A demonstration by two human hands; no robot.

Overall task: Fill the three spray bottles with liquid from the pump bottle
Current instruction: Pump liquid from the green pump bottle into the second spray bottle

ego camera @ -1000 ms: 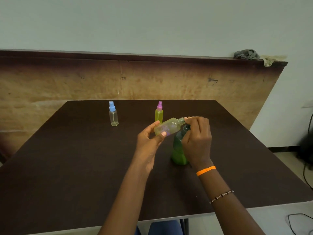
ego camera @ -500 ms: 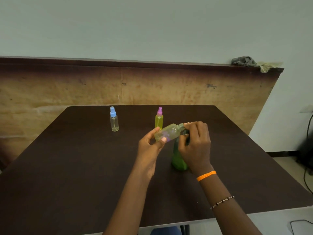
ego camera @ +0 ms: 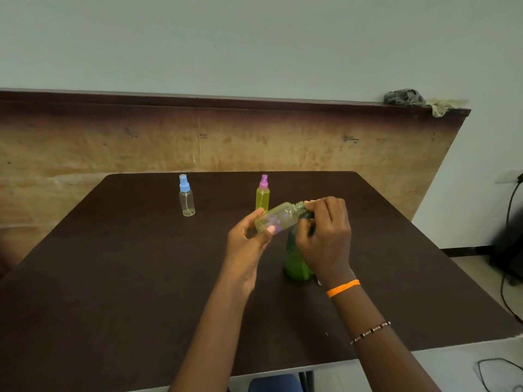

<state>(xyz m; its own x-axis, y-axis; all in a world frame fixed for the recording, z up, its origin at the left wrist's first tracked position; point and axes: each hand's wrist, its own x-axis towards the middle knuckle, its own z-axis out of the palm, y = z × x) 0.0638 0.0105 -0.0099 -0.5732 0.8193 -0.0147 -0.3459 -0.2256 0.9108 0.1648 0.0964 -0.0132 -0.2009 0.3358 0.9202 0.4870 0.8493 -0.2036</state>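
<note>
My left hand (ego camera: 249, 239) holds a small uncapped spray bottle (ego camera: 278, 217) tilted on its side, its threaded neck pointing right and yellow-green liquid inside. My right hand (ego camera: 325, 236) rests on the dark pump head of the green pump bottle (ego camera: 295, 261), which stands on the table; the pump head is mostly hidden under the fingers. The open neck meets the pump spout at my right fingertips. A blue-capped spray bottle (ego camera: 186, 199) stands far left, nearly empty. A pink-capped spray bottle (ego camera: 262, 193) full of yellow liquid stands behind my left hand.
The dark brown table (ego camera: 113, 278) stands against a wooden wall panel. Crumpled cloths (ego camera: 404, 97) lie on the panel's top ledge at right. Black cables (ego camera: 506, 278) hang by the right wall.
Both hands and the tilted bottle stay at the pump head; only the camera view has shifted slightly.
</note>
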